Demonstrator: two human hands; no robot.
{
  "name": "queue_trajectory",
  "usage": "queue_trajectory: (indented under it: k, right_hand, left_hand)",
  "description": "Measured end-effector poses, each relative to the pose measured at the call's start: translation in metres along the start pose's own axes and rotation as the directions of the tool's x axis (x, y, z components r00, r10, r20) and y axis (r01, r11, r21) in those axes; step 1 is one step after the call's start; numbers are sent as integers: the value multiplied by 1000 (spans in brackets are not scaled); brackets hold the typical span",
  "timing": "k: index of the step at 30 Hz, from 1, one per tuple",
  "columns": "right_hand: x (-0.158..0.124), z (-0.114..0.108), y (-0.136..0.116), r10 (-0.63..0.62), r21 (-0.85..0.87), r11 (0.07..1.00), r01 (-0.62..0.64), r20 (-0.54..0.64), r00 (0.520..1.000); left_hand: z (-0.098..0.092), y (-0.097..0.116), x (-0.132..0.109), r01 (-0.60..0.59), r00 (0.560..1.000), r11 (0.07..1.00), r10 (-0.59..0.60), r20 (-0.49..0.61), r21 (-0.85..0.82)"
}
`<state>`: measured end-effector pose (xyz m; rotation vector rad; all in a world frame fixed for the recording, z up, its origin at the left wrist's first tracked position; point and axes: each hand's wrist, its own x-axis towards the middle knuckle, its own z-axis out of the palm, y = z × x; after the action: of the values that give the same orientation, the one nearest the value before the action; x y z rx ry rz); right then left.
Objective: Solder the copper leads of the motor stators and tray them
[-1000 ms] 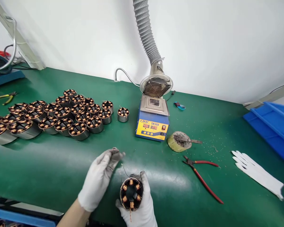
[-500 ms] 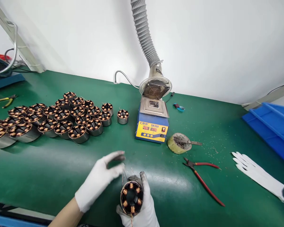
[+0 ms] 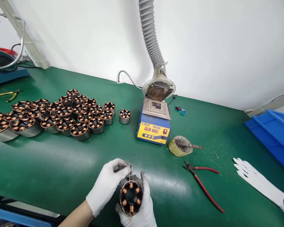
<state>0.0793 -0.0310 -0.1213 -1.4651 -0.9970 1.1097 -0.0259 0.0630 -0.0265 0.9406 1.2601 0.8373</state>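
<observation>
stator [image 3: 131,197] clasped in right hand [image 3: 143,216]; left hand [image 3: 107,186] pinches its wire lead [image 3: 129,175] tight; seemingly mid-way, batch [image 3: 61,115] standing nearby.

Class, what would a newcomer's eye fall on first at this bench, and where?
At the bottom edge, the gloved right hand cups a copper-wound stator while the left hand pinches a thin wire at its top. Many like stators crowd the left of the green mat; a blue-and-yellow solder pot sits mid-bench under a grey hose.
</observation>
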Motion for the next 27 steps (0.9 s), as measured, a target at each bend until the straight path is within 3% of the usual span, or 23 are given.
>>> queue_trajectory:
  k: [3, 7, 10, 15, 21, 27]
  right_hand:
    - [5, 2, 8, 20, 42, 999, -22, 30, 999]
    - [16, 3, 23, 82, 114, 989, -97, 131, 988]
    - [16, 1, 29, 99, 119, 986, -114, 126, 987]
    - [5, -5, 18, 36, 37, 999, -37, 32, 999]
    - [5, -9, 6, 6, 47, 999, -7, 27, 1000]
    - [7, -8, 10, 91, 174, 979, -103, 76, 993]
  left_hand:
    - [4, 0, 1, -37, 999, 999, 36, 8, 40]
    - [14, 1, -1, 89, 984, 992, -101, 144, 88]
    - [15, -1, -1, 137, 987, 987, -130, 90, -84]
    - [5, 1, -2, 119, 992, 968, -125, -11, -221]
    - [1, 0, -10, 94, 967, 992, -110, 230, 78]
    - [0, -18, -12, 114, 978, 984, -86, 192, -139]
